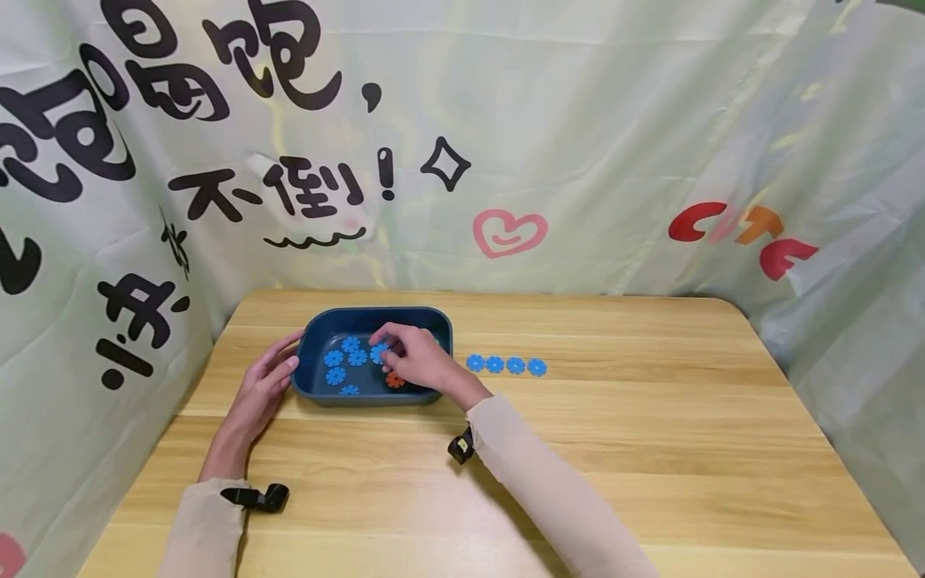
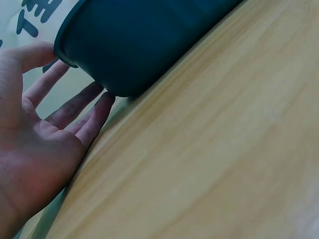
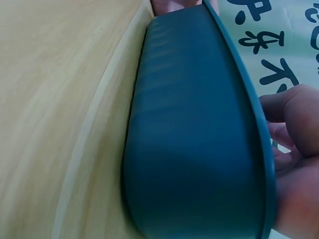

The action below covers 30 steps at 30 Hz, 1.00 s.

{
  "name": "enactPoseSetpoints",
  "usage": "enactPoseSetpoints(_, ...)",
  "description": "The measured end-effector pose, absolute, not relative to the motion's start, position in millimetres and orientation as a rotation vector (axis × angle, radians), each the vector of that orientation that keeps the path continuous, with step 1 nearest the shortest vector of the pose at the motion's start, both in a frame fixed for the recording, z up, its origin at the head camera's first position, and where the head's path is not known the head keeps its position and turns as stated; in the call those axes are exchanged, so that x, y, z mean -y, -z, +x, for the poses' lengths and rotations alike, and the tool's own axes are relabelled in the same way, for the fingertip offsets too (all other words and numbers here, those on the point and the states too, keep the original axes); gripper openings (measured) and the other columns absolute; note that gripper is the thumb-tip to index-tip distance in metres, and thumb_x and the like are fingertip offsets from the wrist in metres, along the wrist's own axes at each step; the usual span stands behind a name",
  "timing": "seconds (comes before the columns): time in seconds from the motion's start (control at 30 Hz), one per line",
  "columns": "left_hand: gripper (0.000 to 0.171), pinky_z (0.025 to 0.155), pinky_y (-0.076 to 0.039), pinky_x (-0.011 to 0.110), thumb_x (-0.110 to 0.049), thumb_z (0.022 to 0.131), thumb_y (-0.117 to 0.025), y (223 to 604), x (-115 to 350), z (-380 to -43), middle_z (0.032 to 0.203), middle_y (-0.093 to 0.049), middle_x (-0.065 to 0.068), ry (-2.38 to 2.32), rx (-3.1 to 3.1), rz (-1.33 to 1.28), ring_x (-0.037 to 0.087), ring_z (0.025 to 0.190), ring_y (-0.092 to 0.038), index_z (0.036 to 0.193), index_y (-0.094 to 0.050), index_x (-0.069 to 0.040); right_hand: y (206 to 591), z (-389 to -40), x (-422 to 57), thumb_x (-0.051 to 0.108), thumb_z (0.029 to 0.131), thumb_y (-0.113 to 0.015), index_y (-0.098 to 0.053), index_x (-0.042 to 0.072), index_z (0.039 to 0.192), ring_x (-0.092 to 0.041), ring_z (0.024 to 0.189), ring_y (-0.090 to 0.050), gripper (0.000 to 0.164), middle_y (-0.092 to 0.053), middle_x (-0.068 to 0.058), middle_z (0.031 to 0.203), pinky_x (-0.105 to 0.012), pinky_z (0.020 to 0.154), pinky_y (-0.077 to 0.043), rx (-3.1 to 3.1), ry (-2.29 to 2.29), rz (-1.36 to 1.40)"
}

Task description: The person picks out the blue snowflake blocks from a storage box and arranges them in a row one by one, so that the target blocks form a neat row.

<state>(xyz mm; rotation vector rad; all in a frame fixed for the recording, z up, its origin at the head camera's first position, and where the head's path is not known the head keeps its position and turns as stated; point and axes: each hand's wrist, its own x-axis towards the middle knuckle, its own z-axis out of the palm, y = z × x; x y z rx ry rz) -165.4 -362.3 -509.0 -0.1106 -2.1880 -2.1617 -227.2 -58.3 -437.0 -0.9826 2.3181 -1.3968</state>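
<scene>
My left hand [image 1: 263,389] rests against the left end of a dark blue plastic basin [image 1: 372,399], its thumb at the rim. In the left wrist view, the fingers [image 2: 75,104] extend along the basin's outer wall. Reaching inside the basin, my right hand [image 1: 415,357] pinches a blue snowflake disc [image 1: 378,353] between thumb and curled fingers. Several more blue snowflake discs [image 1: 335,375] lie on the basin floor to its left, and an orange disc [image 1: 394,380] lies under the hand. The basin wall [image 3: 194,129] hides the right fingertips in the right wrist view.
Right of the basin, a row of several blue discs [image 1: 515,365] lies on the wooden table [image 1: 650,449]. A printed cloth [image 1: 592,144] hangs behind the table and along its sides. Each wrist wears a small black camera [image 1: 461,446].
</scene>
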Motion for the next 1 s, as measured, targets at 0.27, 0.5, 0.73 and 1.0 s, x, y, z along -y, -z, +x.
enactPoseSetpoints(0.27, 0.051, 0.100, -0.046, 0.017, -0.021, 0.109, -0.051, 508.8, 364.6, -166.4, 0.154, -0.040, 0.013, 2.139, 2.197, -0.109, 0.014, 0.132, -0.046, 0.158, -0.041, -0.012, 434.0, -219.5, 44.8, 0.001, 0.098, -0.066, -0.066, 0.006, 0.127, -0.011, 0.084, -0.064, 0.029, -0.063, -0.007, 0.111, -0.023, 0.076, -0.055, -2.362, 1.404, -1.044)
enactPoseSetpoints(0.5, 0.052, 0.101, -0.045, 0.017, -0.022, 0.109, -0.051, 509.8, 364.1, -166.7, 0.155, -0.038, 0.014, 2.150, 2.201, -0.118, 0.016, 0.134, -0.044, 0.158, -0.040, -0.011, 436.2, -211.5, 29.5, 0.001, 0.098, -0.066, -0.064, 0.007, 0.131, -0.013, 0.088, -0.063, 0.034, -0.064, -0.007, 0.114, -0.024, 0.077, -0.055, -2.411, 1.365, -1.034)
enactPoseSetpoints(0.73, 0.052, 0.100, -0.046, 0.017, -0.023, 0.109, -0.053, 510.0, 363.6, -169.0, 0.155, -0.038, 0.015, 2.147, 2.199, -0.112, 0.016, 0.133, -0.045, 0.158, -0.040, -0.012, 433.0, -205.3, 13.4, -0.001, 0.097, -0.067, -0.063, 0.007, 0.132, -0.017, 0.092, -0.067, 0.036, -0.065, -0.007, 0.112, -0.026, 0.078, -0.057, -2.412, 1.415, -1.029)
enactPoseSetpoints(1.0, 0.052, 0.100, -0.046, 0.017, -0.023, 0.109, -0.052, 510.9, 362.5, -167.4, 0.154, -0.039, 0.013, 2.151, 2.198, -0.119, 0.015, 0.132, -0.046, 0.158, -0.040, -0.011, 431.8, -195.3, -4.5, -0.002, 0.096, -0.066, -0.065, 0.009, 0.128, -0.018, 0.078, -0.062, 0.034, -0.066, -0.004, 0.105, -0.027, 0.067, -0.053, -2.430, 1.487, -1.085)
